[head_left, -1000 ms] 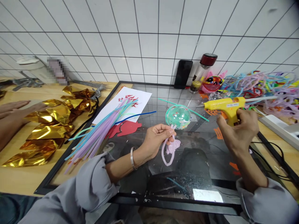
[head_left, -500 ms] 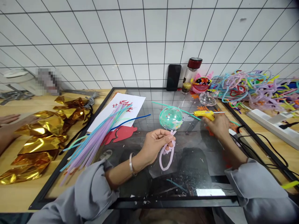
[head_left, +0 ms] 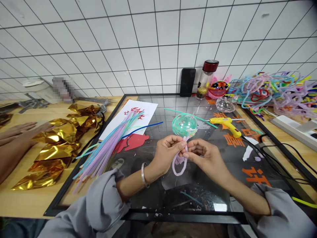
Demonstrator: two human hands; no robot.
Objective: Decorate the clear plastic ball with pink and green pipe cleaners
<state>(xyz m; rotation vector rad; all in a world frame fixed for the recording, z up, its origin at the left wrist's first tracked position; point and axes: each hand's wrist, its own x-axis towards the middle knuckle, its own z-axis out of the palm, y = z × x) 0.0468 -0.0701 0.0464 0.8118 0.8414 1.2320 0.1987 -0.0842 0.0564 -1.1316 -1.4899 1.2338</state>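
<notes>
"Lilac loop [head_left: 179, 174]: from my end it's a soft strand bent into a long oval, its ends together at the top, with a ridged lilac piece [head_left: 180, 160] showing behind. It's over the table [head_left: 215, 191], just in front of the green ball [head_left: 184, 124]."

"Which grip has it?"

"My left grip [head_left: 163, 154] pinches the top, thumb against fingers. My right grip [head_left: 208, 158] is touching its right side; whether that one has closed, I can't tell."

"Containers?"

"I see a glass bottle [head_left: 205, 80] with a dark red lid [head_left: 210, 66] by the wall [head_left: 111, 66], yellowish stuff in its bottom. Far left there's a white tub [head_left: 46, 90], contents hidden."

"Against half a second ago?"

"Then my right grip was on the yellow glue gun [head_left: 226, 123]. Now the glue gun lies on the table and that grip is at the loop. The left one has stayed on it."
</notes>
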